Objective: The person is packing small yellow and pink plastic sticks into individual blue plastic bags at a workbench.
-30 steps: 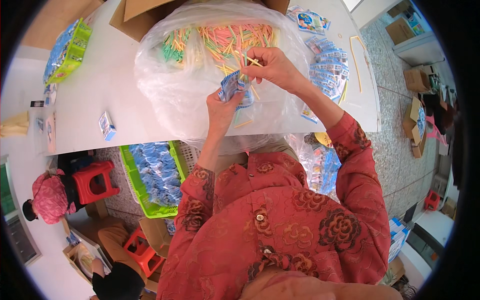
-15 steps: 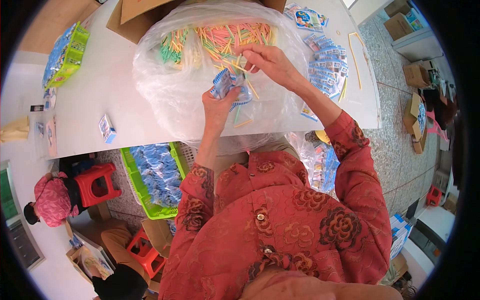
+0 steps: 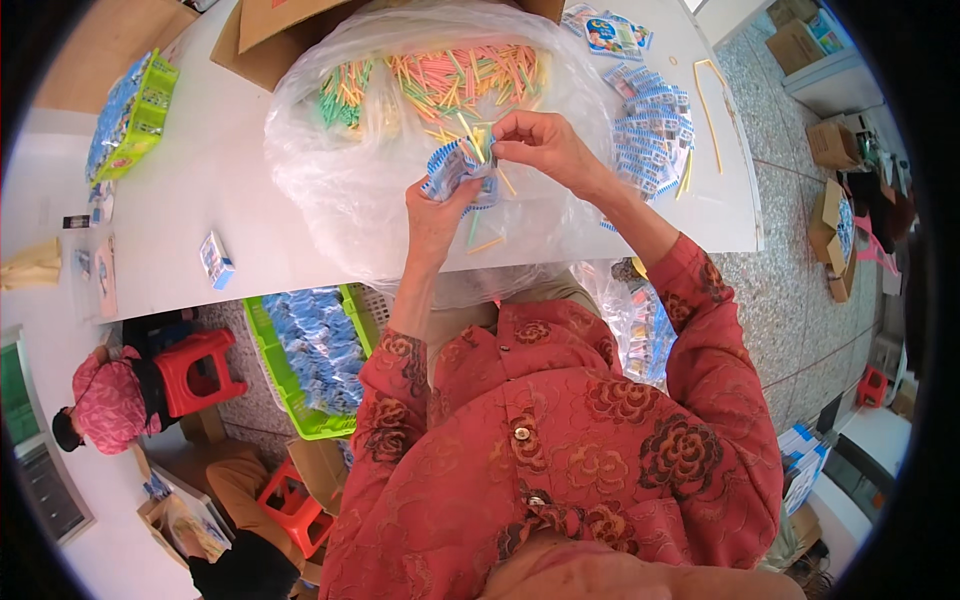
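My left hand point(image 3: 432, 212) holds a small blue and white packet point(image 3: 447, 170) above the clear plastic bag point(image 3: 330, 190). My right hand point(image 3: 545, 148) pinches a thin yellow stick point(image 3: 474, 143) at the packet's open end. The bag lies on the white table point(image 3: 190, 210) and holds a heap of coloured sticks point(image 3: 450, 80), green, pink, orange and yellow. A few loose sticks point(image 3: 486, 243) lie in the bag under my hands.
A pile of blue packets point(image 3: 652, 130) lies right of the bag. A cardboard box point(image 3: 275, 35) stands behind it. A green basket point(image 3: 305, 350) of blue packets sits below the table edge, another green basket point(image 3: 130, 115) at far left. A person in a pink hat point(image 3: 95, 405) sits by a red stool point(image 3: 200, 365).
My right hand has come from the stick heap to the packet with a yellow stick. Both hands have drawn closer together, slightly lower in view.
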`<state>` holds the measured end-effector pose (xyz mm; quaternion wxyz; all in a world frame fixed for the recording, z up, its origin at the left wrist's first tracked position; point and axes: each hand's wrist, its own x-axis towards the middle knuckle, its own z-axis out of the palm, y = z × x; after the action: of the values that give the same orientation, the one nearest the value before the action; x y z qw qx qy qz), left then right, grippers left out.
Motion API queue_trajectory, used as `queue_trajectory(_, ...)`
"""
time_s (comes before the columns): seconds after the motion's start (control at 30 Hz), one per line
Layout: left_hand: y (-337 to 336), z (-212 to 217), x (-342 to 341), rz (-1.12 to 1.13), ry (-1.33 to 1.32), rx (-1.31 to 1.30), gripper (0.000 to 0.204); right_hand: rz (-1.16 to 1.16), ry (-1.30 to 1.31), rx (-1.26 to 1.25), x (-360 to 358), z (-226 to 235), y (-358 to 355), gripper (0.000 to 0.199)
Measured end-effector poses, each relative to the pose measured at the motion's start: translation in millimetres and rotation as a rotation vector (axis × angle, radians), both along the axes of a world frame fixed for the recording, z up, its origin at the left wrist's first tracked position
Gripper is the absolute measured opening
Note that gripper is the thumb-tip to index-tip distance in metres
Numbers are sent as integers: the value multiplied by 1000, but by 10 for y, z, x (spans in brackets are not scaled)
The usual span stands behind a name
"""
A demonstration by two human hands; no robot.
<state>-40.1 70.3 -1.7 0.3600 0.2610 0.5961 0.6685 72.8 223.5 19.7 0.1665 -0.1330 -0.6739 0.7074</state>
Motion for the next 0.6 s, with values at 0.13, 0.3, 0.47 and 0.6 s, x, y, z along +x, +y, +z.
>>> queue_trajectory(0.13, -5, 56, 15, 38, -84, 40, 22, -118, 8, 66, 43, 40, 70, 10)
queue_trajectory(0.3, 23, 63, 11, 91, -103, 61, 23, -273, 49, 220, 40, 77, 128, 7)
queue_trajectory(0.47, -1, -54, -50, 249, -153, 33, 22, -500, 91, 549, 11, 156, 153, 8)
queue_trajectory(0.6, 9, -67, -50, 270, -155, 106, 21, -428, -156, 668, -32, -99, 277, 10)
